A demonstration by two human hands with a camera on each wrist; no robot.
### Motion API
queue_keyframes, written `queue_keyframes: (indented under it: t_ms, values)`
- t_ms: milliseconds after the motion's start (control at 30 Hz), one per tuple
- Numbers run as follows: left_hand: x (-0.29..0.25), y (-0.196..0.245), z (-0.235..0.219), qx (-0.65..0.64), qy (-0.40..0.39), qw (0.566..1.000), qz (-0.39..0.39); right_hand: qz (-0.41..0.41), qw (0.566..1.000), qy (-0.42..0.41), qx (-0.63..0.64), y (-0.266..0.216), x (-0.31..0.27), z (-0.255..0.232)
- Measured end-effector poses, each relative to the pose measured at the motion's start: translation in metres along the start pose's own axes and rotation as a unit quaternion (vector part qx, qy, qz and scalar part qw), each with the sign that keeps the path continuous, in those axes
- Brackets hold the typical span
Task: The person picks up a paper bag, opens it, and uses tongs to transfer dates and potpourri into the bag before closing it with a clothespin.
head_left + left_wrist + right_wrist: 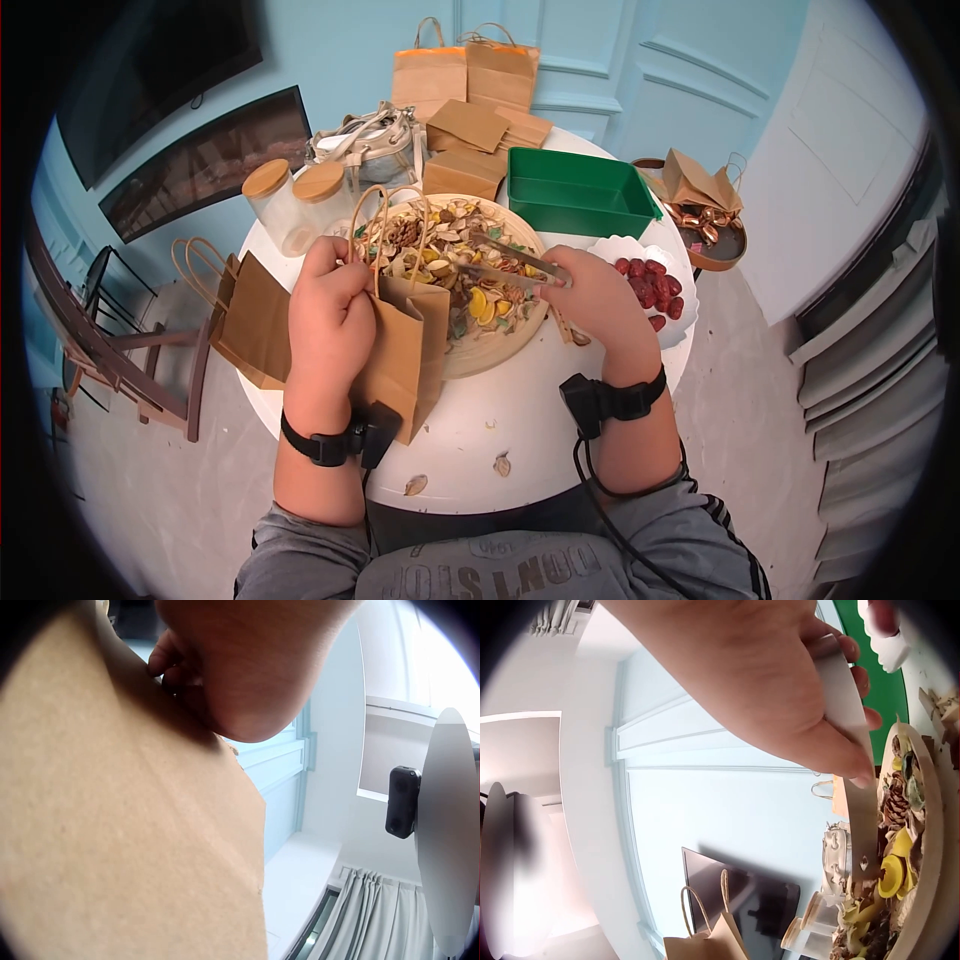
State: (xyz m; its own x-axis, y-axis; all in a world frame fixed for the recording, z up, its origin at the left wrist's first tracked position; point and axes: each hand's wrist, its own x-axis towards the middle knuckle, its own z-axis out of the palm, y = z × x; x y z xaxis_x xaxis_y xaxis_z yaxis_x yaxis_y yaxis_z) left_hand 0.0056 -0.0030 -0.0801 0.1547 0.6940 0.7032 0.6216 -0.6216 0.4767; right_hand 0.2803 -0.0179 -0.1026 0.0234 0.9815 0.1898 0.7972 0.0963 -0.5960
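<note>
My left hand (pixel 332 312) grips the top edge and handle of an upright brown paper bag (pixel 404 360); in the left wrist view the bag (pixel 135 825) fills much of the frame beside the curled fingers. My right hand (pixel 600 295) pinches metal tongs (pixel 505 272), whose tips reach over the round wooden tray (pixel 500 355) of dried petals, cones and yellow slices. The right wrist view shows the hand (pixel 757 682) with its thumb and fingers on the tongs (pixel 844 697). Whether the tongs hold a piece, I cannot tell.
A green bin (pixel 580 195) stands behind the tray, a white plate of red dates (pixel 650 290) to its right. Lidded jars (pixel 275 205), a handbag (pixel 375 150) and several paper bags (pixel 500 75) stand behind. Another bag (pixel 255 320) is at left. Loose petals (pixel 502 463) lie in front.
</note>
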Motion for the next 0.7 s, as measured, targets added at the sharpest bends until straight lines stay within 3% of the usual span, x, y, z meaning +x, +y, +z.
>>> queue_keyframes:
  t_ms: [67, 200, 400, 467, 700]
  values:
    - [0.0, -0.001, 0.001, -0.004, 0.003, 1.0, 0.003, 0.048, 0.998, 0.007, 0.039, 0.001, 0.002, 0.0]
    - [0.0, -0.002, 0.001, -0.011, 0.005, 1.0, 0.008, 0.061, 0.998, 0.012, 0.01, 0.01, 0.007, 0.005]
    - [0.001, -0.002, 0.0, -0.007, 0.003, 1.0, 0.011, -0.009, 0.99, -0.049, 0.129, 0.004, 0.006, 0.007]
    - [0.001, -0.002, 0.0, -0.006, 0.003, 1.0, 0.011, 0.034, 0.982, -0.157, 0.101, -0.009, 0.001, -0.004]
    - [0.002, -0.001, 0.001, -0.004, 0.006, 1.0, 0.017, -0.039, 0.998, -0.046, -0.008, 0.0, 0.0, 0.009]
